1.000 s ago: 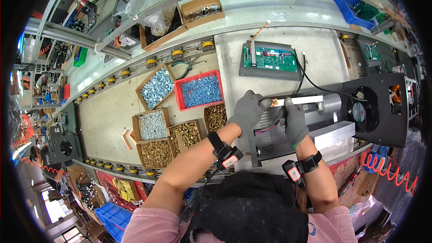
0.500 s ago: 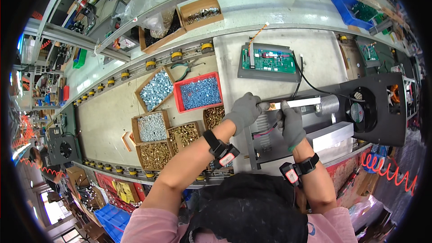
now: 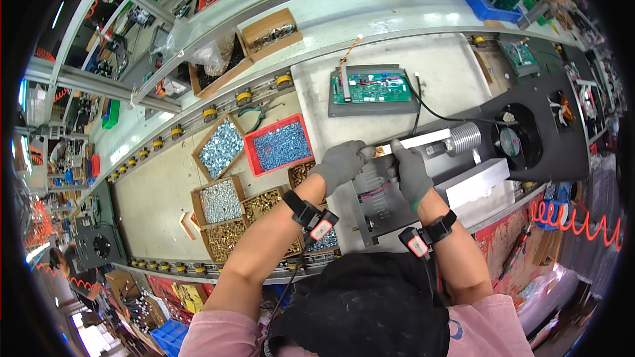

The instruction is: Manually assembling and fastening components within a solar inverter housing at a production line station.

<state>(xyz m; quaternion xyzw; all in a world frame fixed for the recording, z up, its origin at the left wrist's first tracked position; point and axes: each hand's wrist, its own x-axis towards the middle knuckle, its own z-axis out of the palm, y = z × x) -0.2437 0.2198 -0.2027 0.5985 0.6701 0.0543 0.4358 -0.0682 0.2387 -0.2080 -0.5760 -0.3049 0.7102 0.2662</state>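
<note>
A flat silvery metal bar (image 3: 423, 139) runs over the open dark metal chassis (image 3: 489, 109), from a ribbed grey coil (image 3: 464, 139) at its right to a brass-coloured spot at its left end. My gloved left hand (image 3: 342, 162) is closed at that left end; its pinched fingertips hide whatever is between them. My gloved right hand (image 3: 413, 175) grips the bar just to the right, one digit on top and the others curled below. Under my hands a second ribbed coil (image 3: 372, 192) stands in the chassis, with reddish wires beside it. A black fan (image 3: 510, 140) sits in the chassis's right part.
A green circuit board (image 3: 377, 88) on a dark plate lies beyond the chassis, its black cable running to the fan. Left are a red bin (image 3: 278, 145) of blue screws, cardboard boxes (image 3: 221, 201) of fasteners and pliers (image 3: 254, 116). A silvery block (image 3: 476, 182) lies near my right hand.
The whole view has shifted, so the bench appears farther left. My right hand has edged closer to my left hand, its fingers reaching lower beneath the bar. Both hands stay at the bar's left end.
</note>
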